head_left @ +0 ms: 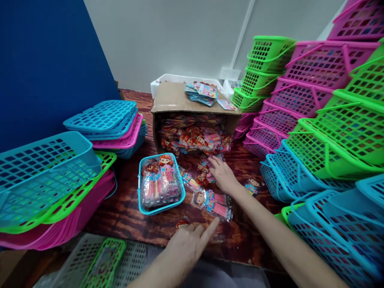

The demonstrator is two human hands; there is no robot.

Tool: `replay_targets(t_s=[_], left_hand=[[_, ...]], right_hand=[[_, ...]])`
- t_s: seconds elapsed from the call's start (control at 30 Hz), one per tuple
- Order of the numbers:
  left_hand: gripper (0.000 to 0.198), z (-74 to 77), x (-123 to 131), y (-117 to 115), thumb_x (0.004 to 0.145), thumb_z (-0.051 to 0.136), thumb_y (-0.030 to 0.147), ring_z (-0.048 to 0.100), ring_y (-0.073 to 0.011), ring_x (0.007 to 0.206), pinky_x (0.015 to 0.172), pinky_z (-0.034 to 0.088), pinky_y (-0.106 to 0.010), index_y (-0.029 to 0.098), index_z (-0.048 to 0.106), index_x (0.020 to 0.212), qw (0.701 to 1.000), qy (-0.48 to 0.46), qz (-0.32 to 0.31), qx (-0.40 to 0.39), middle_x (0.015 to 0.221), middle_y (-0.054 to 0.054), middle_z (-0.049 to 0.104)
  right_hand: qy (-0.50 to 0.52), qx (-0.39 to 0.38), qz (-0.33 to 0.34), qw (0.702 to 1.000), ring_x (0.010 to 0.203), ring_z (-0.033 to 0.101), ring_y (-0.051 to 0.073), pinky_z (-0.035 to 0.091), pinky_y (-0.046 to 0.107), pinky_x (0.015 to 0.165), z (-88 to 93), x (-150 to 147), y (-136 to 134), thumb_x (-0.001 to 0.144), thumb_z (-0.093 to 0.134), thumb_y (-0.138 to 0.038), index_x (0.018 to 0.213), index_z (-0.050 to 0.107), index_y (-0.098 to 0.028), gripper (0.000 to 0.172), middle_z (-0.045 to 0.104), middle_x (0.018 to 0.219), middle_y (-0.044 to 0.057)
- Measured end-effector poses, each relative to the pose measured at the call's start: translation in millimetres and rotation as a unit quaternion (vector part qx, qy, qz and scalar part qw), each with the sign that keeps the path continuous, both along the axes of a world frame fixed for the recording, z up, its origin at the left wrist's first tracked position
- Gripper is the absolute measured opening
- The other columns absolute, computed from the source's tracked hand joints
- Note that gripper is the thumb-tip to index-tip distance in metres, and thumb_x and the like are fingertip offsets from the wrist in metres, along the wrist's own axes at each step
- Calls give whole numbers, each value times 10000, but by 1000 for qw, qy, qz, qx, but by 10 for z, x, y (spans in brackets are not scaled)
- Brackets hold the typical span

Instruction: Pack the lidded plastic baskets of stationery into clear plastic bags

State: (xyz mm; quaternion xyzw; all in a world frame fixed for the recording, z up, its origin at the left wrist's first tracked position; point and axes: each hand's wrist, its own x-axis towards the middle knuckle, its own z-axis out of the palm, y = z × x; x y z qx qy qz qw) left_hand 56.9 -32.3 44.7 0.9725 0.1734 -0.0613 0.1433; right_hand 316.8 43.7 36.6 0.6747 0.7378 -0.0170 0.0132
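Observation:
My right hand [223,174] reaches over the loose packets in front of the carton, fingers stretched out and touching a pile of candy stick packets [204,172]. Close to the table's front edge is my left hand [190,242], its thumb spread away from the fingers; the fingers partly cover a packet with a cartoon head [182,223]. Between the two hands lie pink stick packets [214,203]. To their left stands a blue-rimmed basket [183,194], filled with clear packets of sticks bearing cartoon figures.
An open carton [172,100] on its side spills packets, with flat cards [204,93] on top. Nested baskets [114,116] stand left. Tall stacks of filled green and pink baskets [315,66] and blue baskets [282,172] line the right. A crate [135,256] sits below the front edge.

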Motion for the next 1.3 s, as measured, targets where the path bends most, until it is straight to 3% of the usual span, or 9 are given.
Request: replay_targets(t_s=[0.17,0.23,0.37,0.47,0.7,0.97,1.13,1.23,1.3], left_hand=[[388,-61,9,13,871,421,28,604,-240,1013,897,503,-365,115,532,1232,999,28,0,-32,1130,-125,637],[269,-82,-4,3,893,438,53,594,-237,1000,906,494,-369,142,580,1102,999,22,5,-38,1089,-103,644],[154,-69,-8,-26,915,501,122,578,-234,943,841,482,-359,167,590,1032,999,22,2,-27,1037,-82,641],[135,-85,9,-36,937,508,167,577,-229,945,865,458,-370,171,600,1035,1000,14,4,-20,1051,-83,643],[120,-386,55,-51,970,490,194,600,-222,874,853,436,-388,167,603,999,1000,-3,21,-1,965,-74,674],[123,-446,39,-30,964,492,187,588,-230,871,817,433,-384,153,597,1016,1000,-2,16,16,972,-81,658],[127,-541,17,-59,962,490,169,582,-243,890,883,421,-427,153,594,1033,999,-17,16,32,980,-82,650],[125,-566,1,-73,965,491,178,569,-234,882,906,406,-427,154,590,1038,999,-37,19,28,973,-76,643],[130,-549,-7,-73,967,486,182,564,-234,881,898,407,-421,152,589,1040,999,-34,17,25,975,-77,639]], right_hand=[[9,-28,-12,999,1441,198,349,259,495,1077,-97,196,70,788,563,-68,1051,714,-147,314,399,1513,164],[19,-40,-25,999,1420,232,360,295,493,1045,-136,268,10,788,605,-125,984,728,-164,235,399,1516,145],[35,-71,-35,996,1280,408,318,361,439,968,-183,316,-73,797,626,-178,979,723,-182,206,527,1376,134],[39,-83,-38,995,1270,413,292,343,404,979,-216,263,-44,757,637,-121,1027,704,-192,287,514,1384,118],[48,-70,-60,995,1106,518,240,348,333,925,-202,212,-47,777,574,-90,1291,523,-185,526,616,1165,105],[16,-133,-108,985,1262,440,284,376,415,991,-163,597,205,797,613,-120,1145,645,-190,356,516,1376,117],[-24,-173,-115,978,1108,566,252,455,482,954,-117,551,252,886,650,-351,1194,586,-170,363,601,1200,81],[-23,-194,-85,977,979,612,208,502,407,867,-55,488,263,900,633,-353,1127,618,-168,293,637,1101,63],[-19,-179,-49,982,1044,588,217,483,392,893,-10,431,335,907,616,-334,1080,643,-167,242,627,1140,82]])
